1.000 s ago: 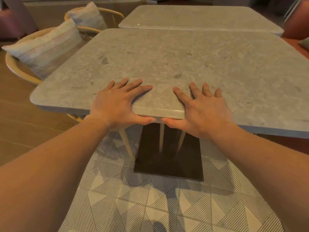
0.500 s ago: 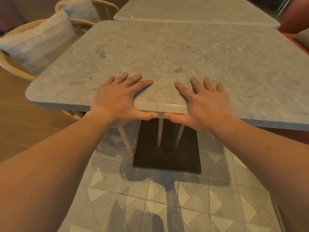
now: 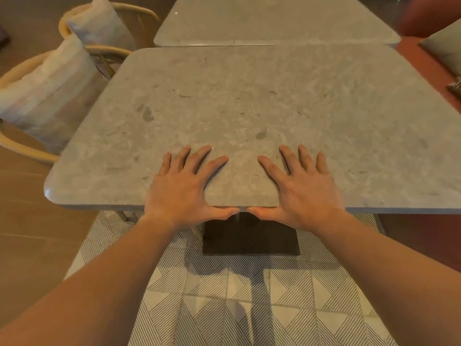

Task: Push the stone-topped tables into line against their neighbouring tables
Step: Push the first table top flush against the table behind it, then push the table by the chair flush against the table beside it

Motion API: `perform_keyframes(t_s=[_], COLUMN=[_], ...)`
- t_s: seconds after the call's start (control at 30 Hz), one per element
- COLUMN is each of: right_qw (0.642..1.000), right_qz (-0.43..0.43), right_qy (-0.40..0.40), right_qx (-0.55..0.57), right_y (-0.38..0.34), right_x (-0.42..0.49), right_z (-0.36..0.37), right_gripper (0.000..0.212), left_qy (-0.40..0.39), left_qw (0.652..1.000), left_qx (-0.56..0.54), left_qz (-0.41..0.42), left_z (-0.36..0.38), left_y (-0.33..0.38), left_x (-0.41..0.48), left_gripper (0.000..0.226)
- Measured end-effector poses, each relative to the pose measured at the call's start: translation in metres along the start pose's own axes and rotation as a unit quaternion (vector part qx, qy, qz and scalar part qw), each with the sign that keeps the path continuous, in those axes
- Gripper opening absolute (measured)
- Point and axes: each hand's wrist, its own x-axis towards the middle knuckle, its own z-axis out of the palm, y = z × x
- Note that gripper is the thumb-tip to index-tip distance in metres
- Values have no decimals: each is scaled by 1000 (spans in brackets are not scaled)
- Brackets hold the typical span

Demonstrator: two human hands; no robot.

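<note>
Your left hand (image 3: 184,189) and right hand (image 3: 305,189) are flat on the near table (image 3: 249,103), fingers spread, thumbs along its rounded front edge. It's a mottled grey stone slab. Far edge sits just beside the far table (image 3: 274,21). Cushioned chairs (image 3: 25,149) crowd its left side.

Cushioned chairs (image 3: 30,152), patterned floor tiles (image 3: 224,298)

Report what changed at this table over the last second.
The near table appears to have slid slightly forward toward the far table; their edges now nearly meet. Left hand and right hand stayed flat on top, thumbs at the near edge.
</note>
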Motion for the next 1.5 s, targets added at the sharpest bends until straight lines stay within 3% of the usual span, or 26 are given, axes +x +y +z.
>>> perform_keyframes(t_s=[0.2, 0.3, 0.33, 0.4, 0.5, 0.67, 0.87, 0.97, 1.23, 1.5], right_qw=[999, 994, 987, 948, 858, 805, 771, 755, 738, 737], right_qz=[-3, 0, 9, 34, 2, -130, -235, -272, -300, -265], right_qy=[-36, -91, -97, -32, 102, 221, 263, 296, 340, 364], right_qx=[20, 68, 126, 316, 504, 535, 530, 519, 499, 505], right_y=[0, 0, -2, -6, -34, -103, -206, -259, -373, -418], right_x=[-1, -5, -6, -5, -3, 0, 22, 46, 112, 224], right_z=[-5, -36, -45, -87, -168, -299, -391, -423, -474, -485], right_gripper=[123, 121, 120, 117, 105, 95, 96, 100, 100, 97], left_qy=[-63, -138, -119, -25, 97, 179, 250, 284, 338, 338], left_qw=[996, 957, 928, 874, 827, 811, 838, 831, 818, 809], left_qx=[-64, -245, -340, -469, -536, -550, -484, -478, -464, -478], left_qz=[-22, -68, -94, -126, -138, -89, -30, -13, 33, 63], left_z=[-15, -62, -74, -114, -192, -312, -393, -416, -457, -454], left_y=[-1, 0, 3, -3, -26, -80, -163, -219, -367, -486], left_x=[0, 8, 8, 5, -14, -65, -128, -150, -158, -87], left_gripper=[119, 110, 99, 76, 64, 68, 74, 75, 77, 82])
